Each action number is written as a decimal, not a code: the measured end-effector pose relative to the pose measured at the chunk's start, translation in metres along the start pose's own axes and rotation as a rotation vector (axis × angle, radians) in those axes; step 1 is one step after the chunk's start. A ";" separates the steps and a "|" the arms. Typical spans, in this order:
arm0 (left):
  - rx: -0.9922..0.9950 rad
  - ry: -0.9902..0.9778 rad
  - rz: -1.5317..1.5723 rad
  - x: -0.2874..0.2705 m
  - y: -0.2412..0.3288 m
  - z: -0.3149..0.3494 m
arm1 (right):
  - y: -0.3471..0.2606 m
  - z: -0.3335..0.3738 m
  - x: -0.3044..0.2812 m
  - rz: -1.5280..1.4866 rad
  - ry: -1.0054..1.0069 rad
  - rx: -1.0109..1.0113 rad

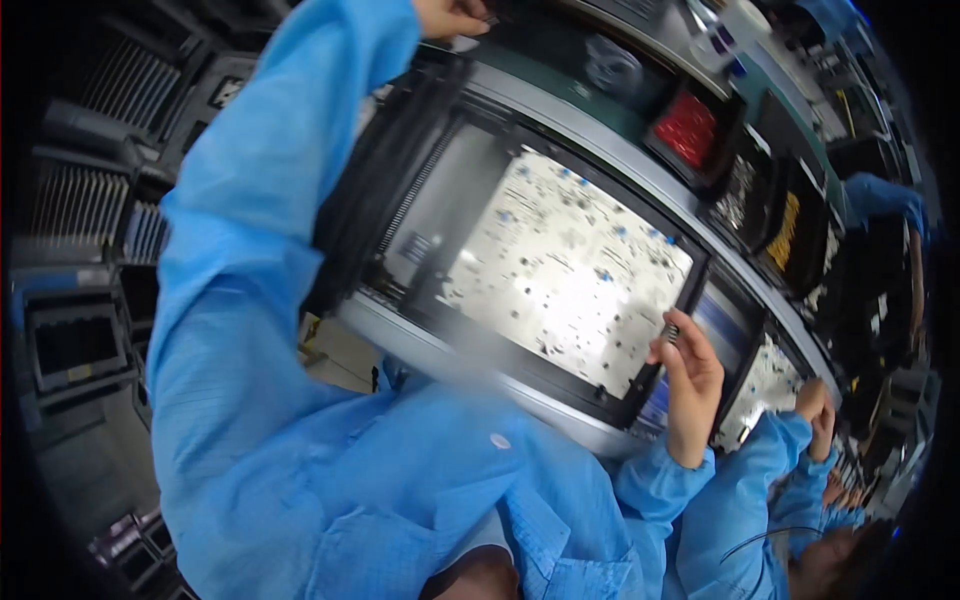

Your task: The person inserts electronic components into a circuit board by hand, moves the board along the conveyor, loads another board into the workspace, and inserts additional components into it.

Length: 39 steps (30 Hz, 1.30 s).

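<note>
A pale flat panel (pixel 560 270) dotted with small dark and blue parts lies in a black frame (pixel 520 345) on the line in front of me. At the panel's lower right corner, my right hand (pixel 692 390) is closed in a pinch. Between thumb and fingertips it holds a small dark ribbed part (pixel 671 331), upright and just above the frame's edge. My left hand (pixel 452 18) is stretched far forward to the top edge of the view, beyond the rail. Its fingers are bent together, and what they hold is too small or hidden to name.
Past the metal rail (pixel 590 125) stand dark bins with red parts (pixel 686 130), silvery parts (pixel 738 190) and yellow parts (pixel 785 230). A clear plastic bag (pixel 612 65) lies near them. To the right, a co-worker's hands (pixel 818 415) are beside another panel (pixel 765 385). Racks (pixel 80 205) stand at left.
</note>
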<state>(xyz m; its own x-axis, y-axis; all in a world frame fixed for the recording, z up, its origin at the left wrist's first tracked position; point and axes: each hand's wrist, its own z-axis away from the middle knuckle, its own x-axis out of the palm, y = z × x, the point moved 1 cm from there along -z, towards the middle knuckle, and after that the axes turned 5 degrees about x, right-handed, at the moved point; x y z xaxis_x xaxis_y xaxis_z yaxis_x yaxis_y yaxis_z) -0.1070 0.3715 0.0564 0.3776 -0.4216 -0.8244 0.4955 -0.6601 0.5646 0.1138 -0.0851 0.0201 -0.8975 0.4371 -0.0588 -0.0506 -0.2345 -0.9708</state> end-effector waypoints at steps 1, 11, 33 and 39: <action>0.017 -0.085 0.024 0.002 0.030 0.009 | 0.003 0.005 0.002 0.156 0.073 -0.115; 0.026 -0.657 0.693 0.068 0.177 0.162 | 0.020 -0.007 0.003 0.903 0.084 -0.515; -0.222 -0.093 1.319 0.150 0.132 0.231 | 0.030 0.007 0.019 0.840 0.040 -0.464; -0.170 -0.028 1.155 0.149 0.131 0.227 | 0.035 0.013 0.017 0.849 0.049 -0.393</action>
<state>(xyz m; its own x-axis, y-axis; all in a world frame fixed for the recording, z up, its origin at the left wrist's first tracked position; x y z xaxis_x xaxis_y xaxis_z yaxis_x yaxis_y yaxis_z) -0.1632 0.0808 -0.0015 0.6564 -0.7318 0.1834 -0.0321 0.2158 0.9759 0.0912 -0.0975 -0.0113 -0.5462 0.2926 -0.7849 0.7728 -0.1853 -0.6070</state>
